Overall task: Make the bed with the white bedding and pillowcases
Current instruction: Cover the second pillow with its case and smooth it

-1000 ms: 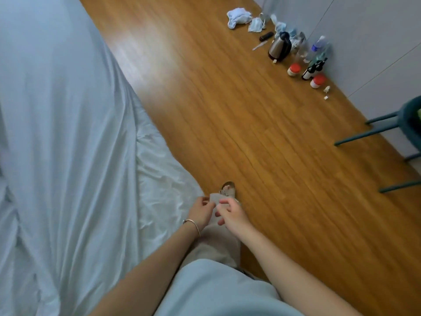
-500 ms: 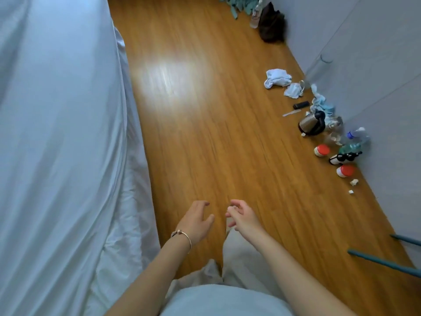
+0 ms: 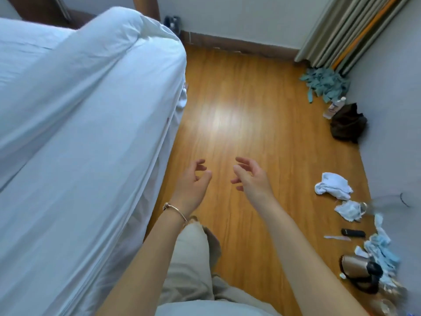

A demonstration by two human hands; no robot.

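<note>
— Head view, hands? Left hand (image 3: 193,183) and right hand (image 3: 250,179) both empty, fingers loosely spread, hovering over the wooden floor (image 3: 239,99) just beside the bed.

— And the bedding? White duvet (image 3: 79,122) draped along the mattress, side edge hanging down at left, not touched by either hand.

— Best way to go on? Probably reach for the hanging edge with both hands well apart, pull evenly, smooth toward the far corner (image 3: 145,26); no yanking from one point, or creases likely.

— Counts? Two hands, one bracelet (image 3: 175,209), one duvet; pillowcases none visible. By the wall: two white cloths (image 3: 332,185), one kettle (image 3: 360,267), one dark bag (image 3: 348,124), one mop head (image 3: 325,84).
</note>
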